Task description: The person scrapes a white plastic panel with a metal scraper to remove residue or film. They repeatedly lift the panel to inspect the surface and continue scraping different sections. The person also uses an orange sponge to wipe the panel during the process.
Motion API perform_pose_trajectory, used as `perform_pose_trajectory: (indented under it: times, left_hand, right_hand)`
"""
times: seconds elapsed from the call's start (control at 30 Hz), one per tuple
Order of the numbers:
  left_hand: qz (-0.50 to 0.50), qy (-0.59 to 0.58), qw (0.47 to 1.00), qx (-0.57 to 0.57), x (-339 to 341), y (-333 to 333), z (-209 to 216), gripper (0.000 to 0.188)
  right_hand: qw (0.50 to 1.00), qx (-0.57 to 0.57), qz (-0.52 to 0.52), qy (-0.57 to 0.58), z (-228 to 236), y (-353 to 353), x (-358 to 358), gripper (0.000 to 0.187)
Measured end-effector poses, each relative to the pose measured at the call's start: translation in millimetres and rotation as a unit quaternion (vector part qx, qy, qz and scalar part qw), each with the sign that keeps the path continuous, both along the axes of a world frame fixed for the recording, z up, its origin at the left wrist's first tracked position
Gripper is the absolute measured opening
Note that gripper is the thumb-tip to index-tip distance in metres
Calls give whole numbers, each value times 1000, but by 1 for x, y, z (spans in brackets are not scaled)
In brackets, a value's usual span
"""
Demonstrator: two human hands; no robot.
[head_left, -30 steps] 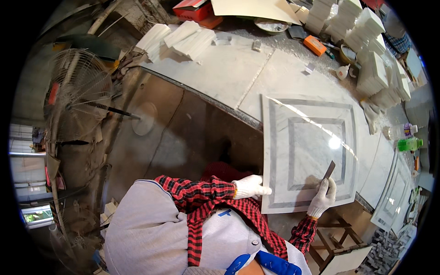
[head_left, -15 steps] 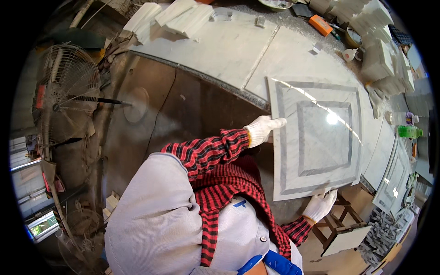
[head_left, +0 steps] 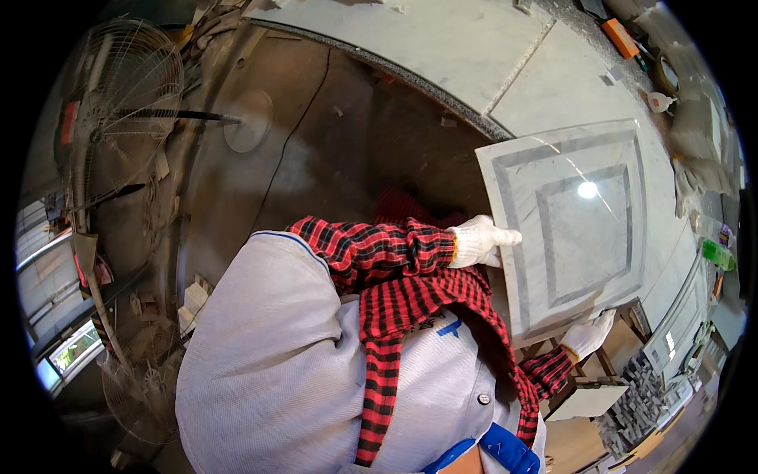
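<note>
- One white-gloved left hand (head_left: 478, 242) is closed on the left edge of a pale, grey-banded panel (head_left: 588, 261), thumb laid over the top face.
- The right hand (head_left: 588, 335), also gloved, has fingers stretched along the panel's near edge; whether it grips, I cannot tell.
- The panel sits just right of the left hand and ahead of the right hand, partly over the tabletop (head_left: 442, 55).
- Just beside the right hand, on its near side, is a pale-topped wooden stool (head_left: 588, 401).
- Well ahead of both hands lies an orange box (head_left: 621, 38).
- Far left of the left hand stands a wire-caged fan (head_left: 99, 134).
</note>
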State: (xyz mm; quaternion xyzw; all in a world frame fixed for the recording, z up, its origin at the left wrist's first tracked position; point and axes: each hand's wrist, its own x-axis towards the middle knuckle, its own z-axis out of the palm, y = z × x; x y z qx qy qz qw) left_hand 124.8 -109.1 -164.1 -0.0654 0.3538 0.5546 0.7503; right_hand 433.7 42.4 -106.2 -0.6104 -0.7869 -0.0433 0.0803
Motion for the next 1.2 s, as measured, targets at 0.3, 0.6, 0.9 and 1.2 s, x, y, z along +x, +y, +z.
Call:
perform_pose_trajectory:
  times: [0.3,0.6,0.9,1.2]
  left_hand:
    - [73,-4,997,-14,23,39,12,48]
    - [59,-43,997,37,23,42,-9,38]
    - [137,121,983,37,-82,-51,10,39]
    - [23,399,909,118,-112,-59,16,24]
  right_hand:
    - [858,-109,-173,471,12,79,-44,45]
    - [851,-372,94,359,62,-2,-221,27]
    - [783,-503,38,363,38,-85,-264,24]
    - [837,-490,143,196,41,-98,-283,16]
